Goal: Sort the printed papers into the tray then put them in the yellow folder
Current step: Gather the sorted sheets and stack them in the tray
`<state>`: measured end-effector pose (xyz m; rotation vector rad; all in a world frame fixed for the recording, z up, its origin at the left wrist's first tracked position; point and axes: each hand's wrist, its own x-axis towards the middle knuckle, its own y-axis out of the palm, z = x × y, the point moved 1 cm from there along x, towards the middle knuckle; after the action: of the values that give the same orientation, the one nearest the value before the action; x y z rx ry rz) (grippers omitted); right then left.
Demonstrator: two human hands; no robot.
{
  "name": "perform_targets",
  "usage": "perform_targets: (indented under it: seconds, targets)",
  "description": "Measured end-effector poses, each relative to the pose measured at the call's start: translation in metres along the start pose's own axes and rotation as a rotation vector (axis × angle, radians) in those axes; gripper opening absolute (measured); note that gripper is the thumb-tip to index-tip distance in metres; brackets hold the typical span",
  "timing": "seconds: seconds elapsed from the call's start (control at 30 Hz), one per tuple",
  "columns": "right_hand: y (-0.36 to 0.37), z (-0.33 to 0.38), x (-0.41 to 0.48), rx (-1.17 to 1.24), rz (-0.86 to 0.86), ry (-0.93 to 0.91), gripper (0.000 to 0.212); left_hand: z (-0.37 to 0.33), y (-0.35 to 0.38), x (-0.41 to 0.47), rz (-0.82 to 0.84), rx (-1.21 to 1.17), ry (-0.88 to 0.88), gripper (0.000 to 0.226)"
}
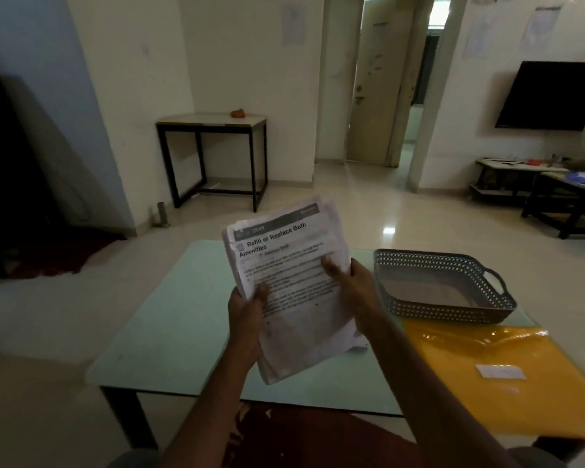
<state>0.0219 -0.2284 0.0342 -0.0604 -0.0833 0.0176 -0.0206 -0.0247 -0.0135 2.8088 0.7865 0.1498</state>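
A stack of printed papers (pixel 291 285) is held up above the pale green table (pixel 169 325), its top sheet headed "Refill or Replace Bath Amenities". My left hand (pixel 247 309) grips the stack's left edge, thumb on the front. My right hand (pixel 350 285) holds the right edge, thumb pressed on the top sheet. The grey perforated tray (pixel 443 315) sits on the table to the right of the papers, with nothing in it. The yellow folder (pixel 507 373) lies flat in front of the tray, at the table's right front corner, with a small white label on it.
A black-framed side table (pixel 213 153) stands against the far wall. A dark TV (pixel 554 96), a fan and low shelves are at the right. A red rug (pixel 311 440) lies on the floor under the table's near edge.
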Motion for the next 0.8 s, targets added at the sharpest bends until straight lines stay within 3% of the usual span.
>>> perform_targets:
  seconds: [0.17,0.3,0.5,0.8]
  targets:
    - [-0.001,0.006,-0.005,0.135,0.246,0.01,0.041,-0.024,-0.024,0.018,0.083,0.085,0.136,0.03]
    - [0.005,0.002,-0.009,0.221,0.143,-0.069,0.035,-0.033,-0.024,0.022,0.179,0.054,0.175,0.031]
    - [0.017,-0.082,-0.044,0.078,0.026,-0.102,0.053,0.038,-0.041,-0.011,0.206,0.024,-0.007,0.018]
    - [0.019,-0.09,-0.039,0.114,-0.09,-0.064,0.036,0.041,-0.031,-0.008,0.178,0.097,0.03,0.023]
